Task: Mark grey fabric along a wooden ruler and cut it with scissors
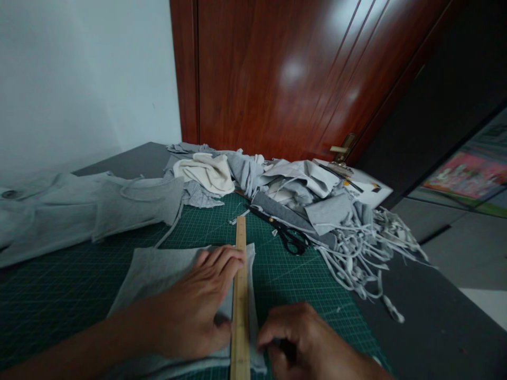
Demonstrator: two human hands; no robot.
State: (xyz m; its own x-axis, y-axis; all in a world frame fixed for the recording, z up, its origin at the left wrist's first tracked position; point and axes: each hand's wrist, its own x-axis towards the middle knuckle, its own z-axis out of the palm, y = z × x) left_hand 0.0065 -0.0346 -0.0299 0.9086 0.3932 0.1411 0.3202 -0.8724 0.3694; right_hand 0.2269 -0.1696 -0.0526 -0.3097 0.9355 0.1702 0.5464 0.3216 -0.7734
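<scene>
A piece of grey fabric [158, 272] lies flat on the green cutting mat [317, 301]. Near its right edge a wooden ruler [240, 295] runs lengthwise over it. My left hand [202, 311] rests on the fabric with fingers spread, its fingertips and thumb at the ruler's left side. To the right of the ruler, my right hand [301, 340] is curled at the fabric's lower right edge, slightly blurred. Something dark shows between its fingers, too unclear to name.
Black scissors [283, 229] lie beyond the ruler on the mat. Grey fabric [134, 206] is bunched at the left. Cloth pieces [301, 179] and a tangle of fabric strips [356, 258] are heaped at the back and right. A wooden door [261, 79] stands behind.
</scene>
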